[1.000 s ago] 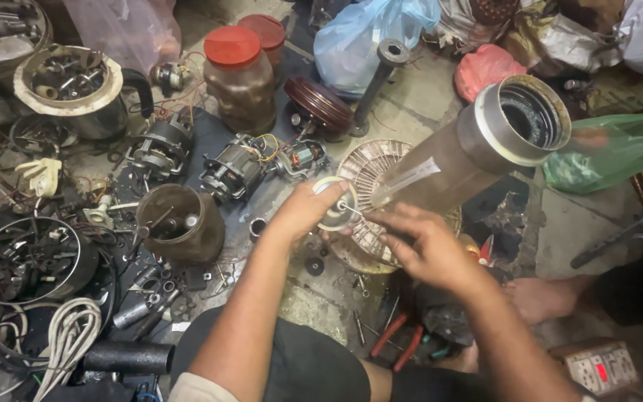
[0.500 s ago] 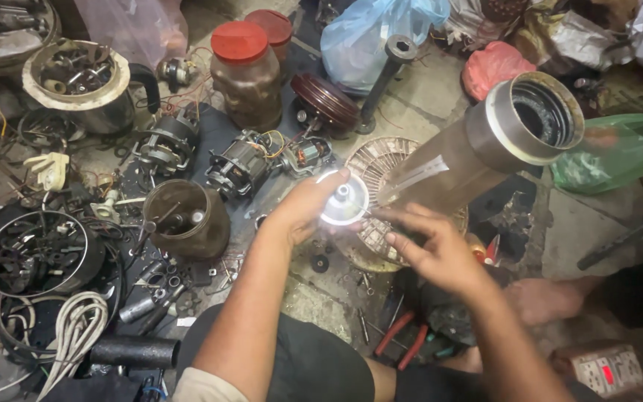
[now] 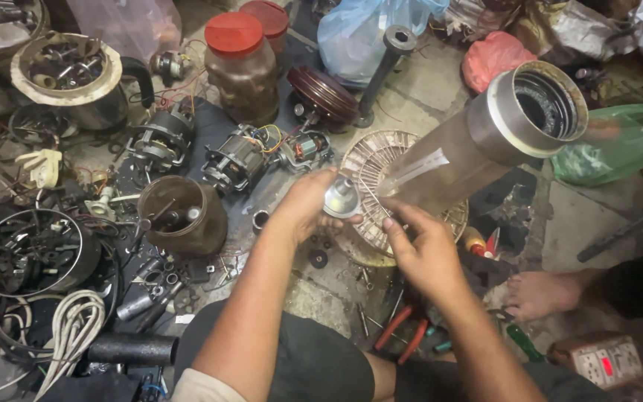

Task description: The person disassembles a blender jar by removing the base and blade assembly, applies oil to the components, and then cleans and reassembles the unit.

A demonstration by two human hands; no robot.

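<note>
Steel cylinder (image 3: 485, 141) (hollow) open-mouthed, tilted

Counts: 2 hands, left hand (image 3: 308, 205) & right hand (image 3: 424, 249). 2 jars w/ red lids, front jar (image 3: 241, 65), back jar (image 3: 268, 16). 3 small motors: (image 3: 159, 138), (image 3: 238, 158), (image 3: 305, 149). 1 big metal tube (image 3: 485, 138). 1 bare foot (image 3: 541, 294). 1 power strip (image 3: 606, 361).

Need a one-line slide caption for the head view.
Left hand holds a small shiny metal part beside the right hand at a long metal cylinder, amid scattered motor parts.
</note>
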